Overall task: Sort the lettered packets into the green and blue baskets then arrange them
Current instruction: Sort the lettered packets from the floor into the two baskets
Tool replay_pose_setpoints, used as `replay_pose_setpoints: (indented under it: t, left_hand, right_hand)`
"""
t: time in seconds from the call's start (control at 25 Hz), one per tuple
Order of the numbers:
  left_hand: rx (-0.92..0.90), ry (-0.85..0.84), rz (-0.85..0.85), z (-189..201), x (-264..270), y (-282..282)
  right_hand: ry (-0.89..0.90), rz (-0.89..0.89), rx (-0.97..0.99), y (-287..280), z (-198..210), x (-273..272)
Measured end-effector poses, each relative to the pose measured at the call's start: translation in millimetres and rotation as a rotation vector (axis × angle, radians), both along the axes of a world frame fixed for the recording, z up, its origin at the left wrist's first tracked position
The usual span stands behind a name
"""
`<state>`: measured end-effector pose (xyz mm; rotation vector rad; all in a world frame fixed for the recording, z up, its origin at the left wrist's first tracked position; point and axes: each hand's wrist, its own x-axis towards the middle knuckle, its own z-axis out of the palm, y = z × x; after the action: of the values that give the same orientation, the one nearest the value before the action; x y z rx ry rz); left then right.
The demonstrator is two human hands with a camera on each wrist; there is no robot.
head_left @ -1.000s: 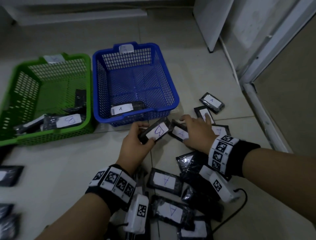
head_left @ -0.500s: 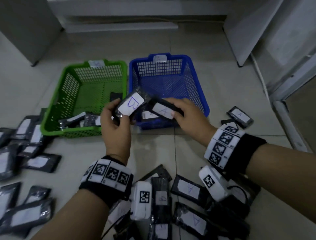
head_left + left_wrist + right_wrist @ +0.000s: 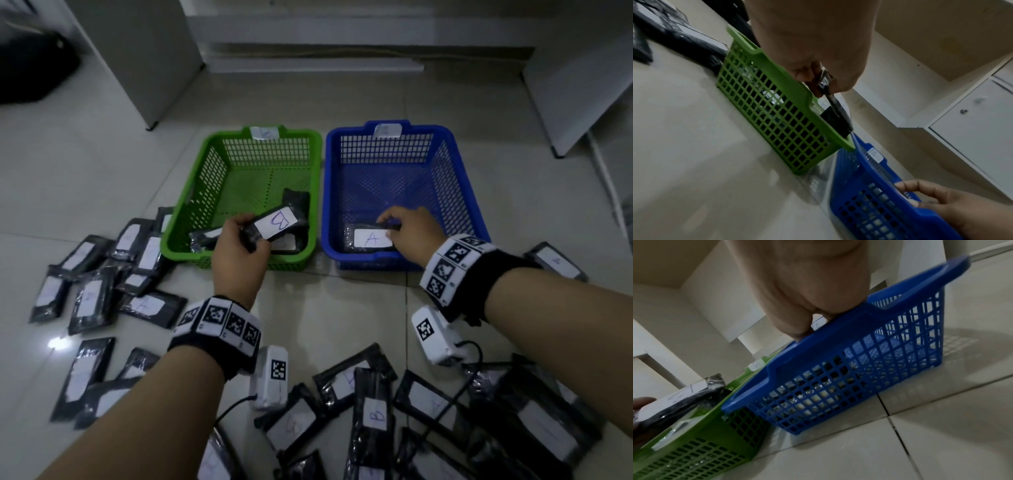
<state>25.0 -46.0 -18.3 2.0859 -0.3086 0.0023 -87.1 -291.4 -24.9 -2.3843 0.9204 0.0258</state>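
Note:
My left hand (image 3: 251,238) pinches a black packet labelled B (image 3: 278,223) by its near end, tilted above the front of the green basket (image 3: 212,171). In the left wrist view the same packet (image 3: 836,112) hangs edge-on from the left hand (image 3: 819,81) over the green rim (image 3: 777,91). My right hand (image 3: 388,228) reaches into the blue basket (image 3: 457,178), fingers curled on the far edge of a packet labelled A (image 3: 371,238) lying at the basket's front. In the right wrist view the blue rim (image 3: 838,339) hides those fingers.
Other black packets (image 3: 296,205) lie in the green basket. Several loose packets are strewn on the tiled floor at the left (image 3: 90,291) and close in front of me (image 3: 376,414). White cabinets (image 3: 144,51) stand behind the baskets, with a black bag (image 3: 30,68) at far left.
Both hands lifted their packets from the floor and carried them forward: the left with B over the green basket, the right with A down into the blue basket.

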Motion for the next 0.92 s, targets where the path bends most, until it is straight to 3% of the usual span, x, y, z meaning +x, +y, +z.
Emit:
replay_pose_setpoints:
  t: [0.16,0.4,0.6,0.76,0.92]
  left_hand:
    - [0.229,-0.14,-0.044,-11.7,7.9,-0.5]
    - [0.466,-0.221,-0.035,-6.6,10.6,-11.1]
    - [0.685,-0.335,-0.201,-3.9,0.3,-18.0]
    - [0.678,-0.244,-0.188,-2.8,3.2,-21.5]
    - [0.448,-0.32,-0.251,-4.3,-33.9,-26.4]
  right_hand:
    - [0.107,0.064,-0.016,1.0,1.9,-3.4]
    - [-0.121,0.199,-0.076,12.1,12.8,-44.6]
    - [-0.186,0.177,-0.239,19.1,7.7,-70.4]
    - [-0.214,0.196,-0.333,19.1,-4.6,-89.2]
    - [-0.295,0.21,-0.21,18.4,-8.2,-117.5]
